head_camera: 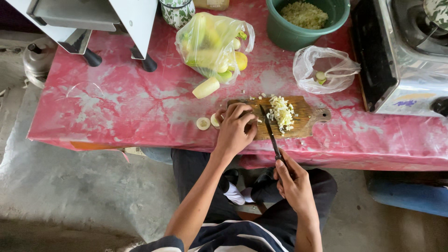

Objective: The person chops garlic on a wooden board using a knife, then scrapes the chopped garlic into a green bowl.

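- Head view, centre of frame: left hand (236,128) curled down on the board (305,122), whatever it holds hidden beneath the fingers.
- Right hand (293,181) closed round the knife (269,131) handle, blade beside the chopped pile (283,112).
- Two slices (203,123) lie left of the board.

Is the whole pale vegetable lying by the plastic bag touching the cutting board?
Apart. The head view shows bare red tablecloth between the pale vegetable and the cutting board.

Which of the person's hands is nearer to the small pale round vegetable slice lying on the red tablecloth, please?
Left. The left hand rests on the wooden cutting board, just right of the slice. The right hand grips the knife handle off the table's near edge, farther away.
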